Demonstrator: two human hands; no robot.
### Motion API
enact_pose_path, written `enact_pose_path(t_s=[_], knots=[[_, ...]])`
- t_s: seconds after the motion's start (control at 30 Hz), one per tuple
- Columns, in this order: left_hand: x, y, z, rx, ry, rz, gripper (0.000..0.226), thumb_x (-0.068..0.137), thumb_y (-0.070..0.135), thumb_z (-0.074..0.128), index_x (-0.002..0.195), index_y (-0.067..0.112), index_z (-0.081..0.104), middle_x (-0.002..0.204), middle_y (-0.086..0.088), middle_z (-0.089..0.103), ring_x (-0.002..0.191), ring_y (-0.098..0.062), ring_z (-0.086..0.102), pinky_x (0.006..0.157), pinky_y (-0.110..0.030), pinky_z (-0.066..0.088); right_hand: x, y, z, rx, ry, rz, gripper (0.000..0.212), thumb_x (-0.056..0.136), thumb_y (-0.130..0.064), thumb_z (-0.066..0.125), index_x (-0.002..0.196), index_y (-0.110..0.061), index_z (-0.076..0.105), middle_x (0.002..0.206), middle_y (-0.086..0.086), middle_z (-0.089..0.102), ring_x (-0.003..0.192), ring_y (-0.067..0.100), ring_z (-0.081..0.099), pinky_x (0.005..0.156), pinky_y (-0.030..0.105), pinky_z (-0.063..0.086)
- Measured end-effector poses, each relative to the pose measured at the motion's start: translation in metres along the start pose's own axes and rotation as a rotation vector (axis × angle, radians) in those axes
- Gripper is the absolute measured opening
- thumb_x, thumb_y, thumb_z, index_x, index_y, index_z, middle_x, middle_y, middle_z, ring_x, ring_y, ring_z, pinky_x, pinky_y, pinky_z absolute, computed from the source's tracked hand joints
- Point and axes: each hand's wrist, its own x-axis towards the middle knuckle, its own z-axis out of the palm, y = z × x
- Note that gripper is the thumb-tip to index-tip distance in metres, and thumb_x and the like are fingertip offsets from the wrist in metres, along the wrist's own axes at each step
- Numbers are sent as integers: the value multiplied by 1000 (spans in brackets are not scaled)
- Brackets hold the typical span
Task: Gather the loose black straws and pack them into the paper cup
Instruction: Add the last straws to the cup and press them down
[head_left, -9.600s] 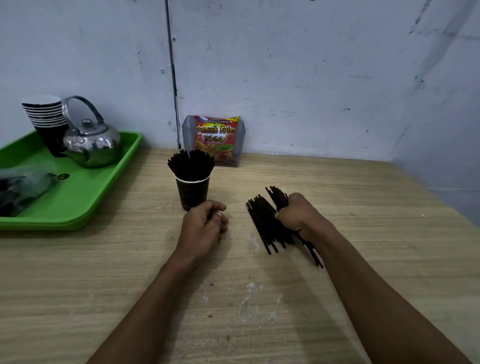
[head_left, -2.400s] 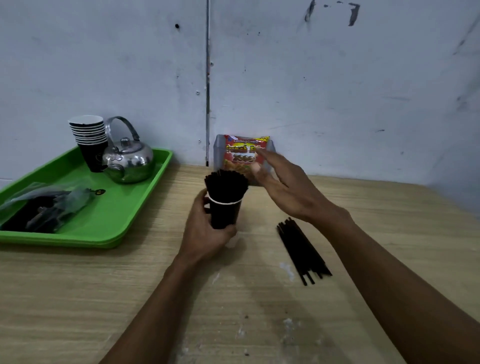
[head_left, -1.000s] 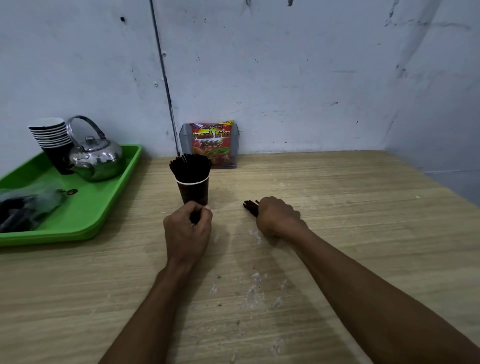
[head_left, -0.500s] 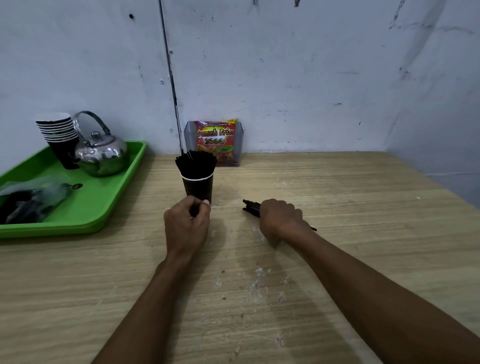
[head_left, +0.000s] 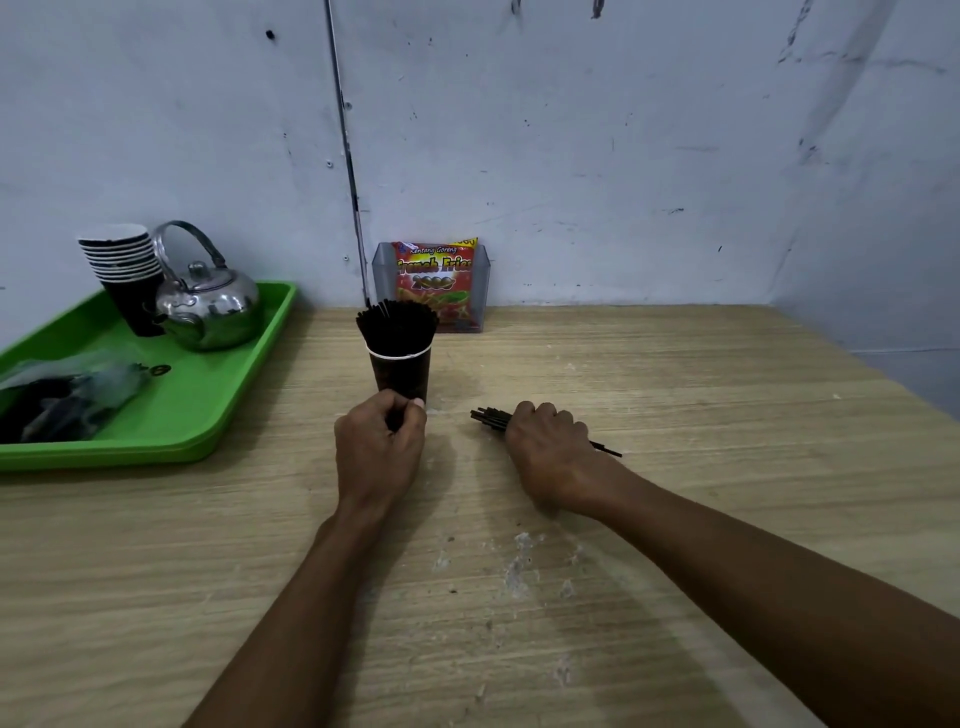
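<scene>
A black paper cup (head_left: 401, 372) with a white rim stands upright on the wooden table, packed with black straws (head_left: 396, 328) that stick out of its top. My left hand (head_left: 381, 451) rests on the table just in front of the cup, fingers curled at its base. To the right, my right hand (head_left: 551, 448) lies over a bundle of loose black straws (head_left: 489, 418) flat on the table, fingers closed on them. The straw ends show on both sides of the hand; their middle is hidden.
A green tray (head_left: 208, 395) at the left holds a stack of paper cups (head_left: 124, 270), a steel kettle (head_left: 208, 301) and a plastic bag (head_left: 62, 400). A clear holder with a snack packet (head_left: 435, 283) stands against the back wall. White crumbs (head_left: 519, 561) dot the table.
In the last second my right hand has stayed over the loose straws, which show a little more on both sides. My left hand stays at the cup's base.
</scene>
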Motion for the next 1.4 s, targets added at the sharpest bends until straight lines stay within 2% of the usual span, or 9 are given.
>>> enact_pose_path(t_s=[0.2,0.33,0.5,0.6,0.67,0.77,0.9,1.17,1.4], knots=[[1,-2,-2,17,2,7,25,88,12,64,64,16,62,55,-2,62,53,-24,62,56,-43,55,4,16,-19,312,-100,14,40,95,-15,58,128,0,42,123,17,51,105,30,54,78,34,42],[3,-4,-2,39,0,27,25,88,10,64,63,14,61,56,-5,62,53,-25,62,56,-43,54,9,31,-33,417,-159,15,29,95,-3,48,124,2,47,121,18,53,95,27,52,71,29,39],[3,-4,-2,32,-3,21,24,88,10,64,64,15,61,55,-3,61,53,-23,61,56,-42,54,25,53,-24,837,-167,126,19,93,-2,43,111,-7,41,105,19,57,87,28,57,66,37,49],[3,-3,-2,32,-4,28,24,89,9,64,65,14,62,55,-2,61,52,-22,61,56,-42,54,34,59,-21,1158,-13,176,19,97,-7,42,116,-8,40,91,10,49,74,22,50,57,37,49],[2,-2,-2,36,-7,32,24,89,9,64,66,14,62,55,-1,61,52,-21,61,55,-41,54,36,59,-21,1267,195,189,8,100,-17,46,103,-9,46,74,4,45,59,18,43,52,34,44],[2,-3,-2,44,-12,29,23,89,10,65,67,15,63,56,0,60,52,-20,61,56,-39,54,36,54,-22,1485,428,241,31,95,-26,62,73,-14,44,55,0,39,43,15,36,44,28,36],[1,-2,-1,47,-17,40,23,88,9,66,66,16,63,55,2,60,51,-18,60,55,-35,52,32,42,-26,1877,521,245,49,89,-34,70,59,-17,35,41,-3,32,31,12,29,39,24,33],[0,-2,-1,51,-31,39,23,88,8,66,68,17,64,56,8,59,51,-11,59,54,-26,46,29,26,24,1700,508,98,40,93,-29,64,64,-9,45,53,12,41,46,23,40,45,30,38],[0,2,1,61,-41,89,17,90,10,65,73,10,68,60,-1,64,56,-20,64,55,-46,54,40,29,34,1601,460,18,47,94,-30,64,64,3,49,55,15,43,47,26,43,50,36,41]])
